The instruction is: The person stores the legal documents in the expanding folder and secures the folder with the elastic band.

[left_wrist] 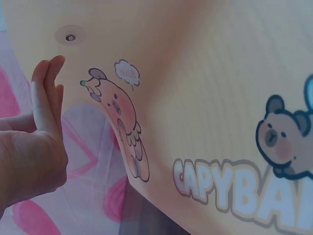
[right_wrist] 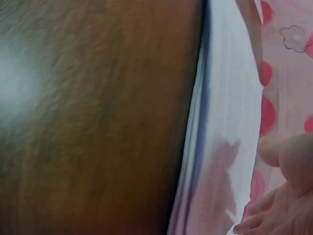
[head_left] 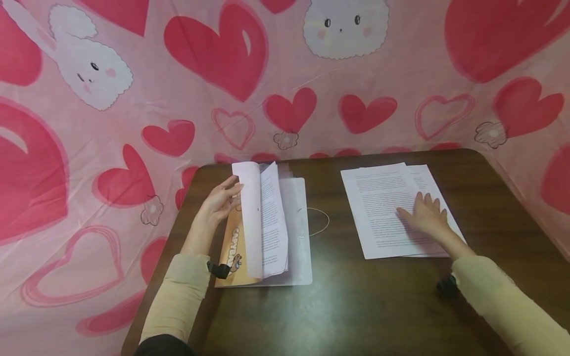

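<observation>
On the left of the table lies a folder with a tan cartoon cover [left_wrist: 195, 98] lettered "CAPYBA…" and a snap button [left_wrist: 71, 37]. The cover is lifted and bowed, its white inside facing printed sheets [head_left: 272, 222] that stand partly raised in the folder. My left hand [head_left: 219, 200] is at the cover's left side, fingers fairly straight, fingertips right at its edge. To the right, my right hand [head_left: 428, 215] is spread over a small pile of printed paper [head_left: 378, 212], its shadow falling on the top sheet. Both hands' fingers are extended rather than curled.
A clear back cover [head_left: 297, 237] of the folder extends to its right, with a thin elastic loop [head_left: 327, 220] beyond. The dark wooden table [head_left: 338, 306] ends against a pink heart-patterned cloth [head_left: 249, 123] behind and at the sides.
</observation>
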`<state>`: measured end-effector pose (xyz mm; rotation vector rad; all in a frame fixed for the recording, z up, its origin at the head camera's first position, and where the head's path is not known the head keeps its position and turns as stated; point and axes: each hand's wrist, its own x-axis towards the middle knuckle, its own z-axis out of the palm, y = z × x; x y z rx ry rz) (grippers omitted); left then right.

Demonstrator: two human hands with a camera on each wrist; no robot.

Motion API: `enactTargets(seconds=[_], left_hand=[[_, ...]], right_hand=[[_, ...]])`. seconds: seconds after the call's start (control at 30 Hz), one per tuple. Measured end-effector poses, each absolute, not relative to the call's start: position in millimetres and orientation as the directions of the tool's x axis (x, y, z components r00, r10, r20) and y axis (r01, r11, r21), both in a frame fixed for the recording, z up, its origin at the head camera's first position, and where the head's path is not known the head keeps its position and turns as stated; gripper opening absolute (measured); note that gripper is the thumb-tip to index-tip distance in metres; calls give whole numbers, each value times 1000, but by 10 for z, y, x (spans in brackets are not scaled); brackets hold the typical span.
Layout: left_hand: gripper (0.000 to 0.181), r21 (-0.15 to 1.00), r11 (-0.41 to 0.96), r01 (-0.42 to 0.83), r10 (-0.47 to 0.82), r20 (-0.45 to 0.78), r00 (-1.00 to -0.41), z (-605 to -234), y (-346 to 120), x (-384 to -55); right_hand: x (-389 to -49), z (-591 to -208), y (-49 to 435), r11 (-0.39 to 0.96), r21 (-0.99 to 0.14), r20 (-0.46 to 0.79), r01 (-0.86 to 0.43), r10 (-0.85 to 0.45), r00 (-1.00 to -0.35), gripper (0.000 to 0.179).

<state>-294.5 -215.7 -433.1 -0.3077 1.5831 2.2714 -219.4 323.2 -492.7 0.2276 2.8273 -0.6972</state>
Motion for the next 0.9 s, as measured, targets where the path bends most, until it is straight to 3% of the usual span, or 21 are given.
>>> enactTargets(seconds=[0.23,0.37,0.47,0.7,0.9], left_hand=[[76,857,-318,-406,180,-366,-913,-4350,-2170,-2943],[76,858,-317,-405,186,-362,-913,-4367,-2170,-2941],[75,860,-315,-402,182,-361,-915,-4375,-2156,-2945],[76,860,-316,-400,182,-359,-915,-4357,-2128,-2963],[76,866,-305,-395,177,-356,-918,-4371,-2125,-2976]], right_hand=[[-2096,-5046,3246,916,-370,-46,153,146,-988,90],[-2097,-5084,3264,915,-371,18,155,174,-984,96],[-2122,-5058,3294,897,-401,-3,189,205,-979,99],[-2156,-4992,3350,843,-448,-122,299,273,-954,89],[-2162,-4963,3340,809,-478,-160,343,303,-939,99]])
